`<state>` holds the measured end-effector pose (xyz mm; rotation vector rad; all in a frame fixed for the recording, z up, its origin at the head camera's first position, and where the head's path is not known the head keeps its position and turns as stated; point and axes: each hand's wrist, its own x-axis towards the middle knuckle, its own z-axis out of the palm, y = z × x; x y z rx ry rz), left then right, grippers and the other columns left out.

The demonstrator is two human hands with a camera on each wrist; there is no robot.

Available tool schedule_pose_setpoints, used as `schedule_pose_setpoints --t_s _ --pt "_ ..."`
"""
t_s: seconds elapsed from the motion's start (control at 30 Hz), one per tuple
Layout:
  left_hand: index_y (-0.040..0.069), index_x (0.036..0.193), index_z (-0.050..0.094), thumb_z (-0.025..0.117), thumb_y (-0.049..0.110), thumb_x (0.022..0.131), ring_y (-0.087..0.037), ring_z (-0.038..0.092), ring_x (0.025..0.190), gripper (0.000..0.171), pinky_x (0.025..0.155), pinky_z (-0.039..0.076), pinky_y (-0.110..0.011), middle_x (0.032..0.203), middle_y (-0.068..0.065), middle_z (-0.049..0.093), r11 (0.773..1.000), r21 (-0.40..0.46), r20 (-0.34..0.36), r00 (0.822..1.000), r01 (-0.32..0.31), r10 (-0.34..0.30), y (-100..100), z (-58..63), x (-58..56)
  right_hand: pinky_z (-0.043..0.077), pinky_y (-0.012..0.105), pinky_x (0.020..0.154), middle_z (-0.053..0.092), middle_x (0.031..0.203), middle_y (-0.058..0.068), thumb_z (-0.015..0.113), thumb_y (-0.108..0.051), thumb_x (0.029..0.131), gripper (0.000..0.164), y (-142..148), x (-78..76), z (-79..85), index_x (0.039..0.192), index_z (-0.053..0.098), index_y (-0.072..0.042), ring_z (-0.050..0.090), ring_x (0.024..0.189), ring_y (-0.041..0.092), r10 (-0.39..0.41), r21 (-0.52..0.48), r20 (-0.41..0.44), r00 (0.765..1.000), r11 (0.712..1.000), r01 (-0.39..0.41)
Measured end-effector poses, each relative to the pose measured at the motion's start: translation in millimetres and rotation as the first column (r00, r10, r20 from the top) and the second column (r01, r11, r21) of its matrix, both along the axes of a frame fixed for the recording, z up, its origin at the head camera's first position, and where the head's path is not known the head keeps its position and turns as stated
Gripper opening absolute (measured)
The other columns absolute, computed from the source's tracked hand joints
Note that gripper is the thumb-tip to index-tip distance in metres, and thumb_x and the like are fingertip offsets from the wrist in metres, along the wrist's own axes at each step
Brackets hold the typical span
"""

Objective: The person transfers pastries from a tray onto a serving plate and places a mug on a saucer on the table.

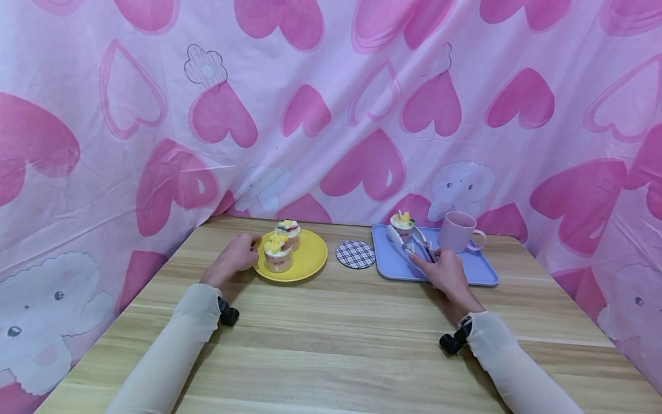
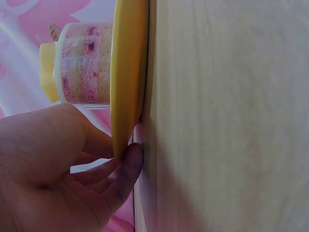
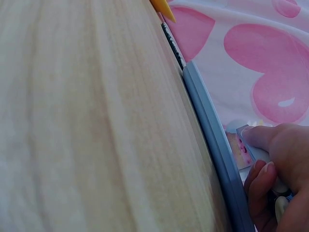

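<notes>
My left hand point(image 1: 239, 253) pinches the left rim of a yellow plate point(image 1: 311, 259), thumb above and fingertips beneath it in the left wrist view. Two clear dessert cups stand on that plate: a front cup point(image 1: 278, 260) with yellow topping and pink-and-cream layers, and a rear cup point(image 1: 292, 233) partly behind it. On the right, my right hand point(image 1: 449, 272) grips a pair of tongs point(image 1: 425, 241). The tongs' arms reach to either side of a third dessert cup point(image 1: 402, 223), which stands at the back left of a blue tray point(image 1: 388, 265).
A pink mug point(image 1: 457, 231) stands on the tray, just right of the tongs. Between plate and tray lies a round checked coaster point(image 1: 355, 255). The wooden table point(image 1: 331, 339) ends at a pink heart-print curtain point(image 1: 331, 115) behind these things.
</notes>
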<state>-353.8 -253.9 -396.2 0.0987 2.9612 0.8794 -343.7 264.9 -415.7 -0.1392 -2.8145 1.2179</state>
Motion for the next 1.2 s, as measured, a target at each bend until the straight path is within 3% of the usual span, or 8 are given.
schedule_pose_setpoints --t_s 0.93,1.2 --pt "-0.008 0.161 0.042 0.053 -0.002 0.099 -0.032 0.060 0.105 0.063 0.072 0.049 -0.029 0.162 -0.032 0.048 1.000 0.008 0.020 1.000 0.003 -0.003 -1.5 -0.4 -1.7 0.053 0.032 0.057 0.059 0.098 0.017 0.075 -0.070 0.090 0.092 -9.1 -0.5 -0.2 0.140 0.056 0.005 0.063 0.071 0.025 0.047 0.023 -0.025 0.999 0.999 -0.046" --pt "-0.007 0.161 0.042 0.054 -0.001 0.100 -0.035 0.059 0.115 0.063 0.082 0.052 -0.031 0.163 -0.031 0.048 1.000 -0.005 0.021 1.000 -0.009 0.009 0.4 0.5 -0.5 0.054 0.030 0.060 0.064 0.106 0.020 0.075 -0.068 0.092 0.088 -16.3 2.2 -1.6 0.136 0.058 0.006 0.064 0.078 0.024 0.064 0.054 -0.078 0.995 0.997 -0.060"
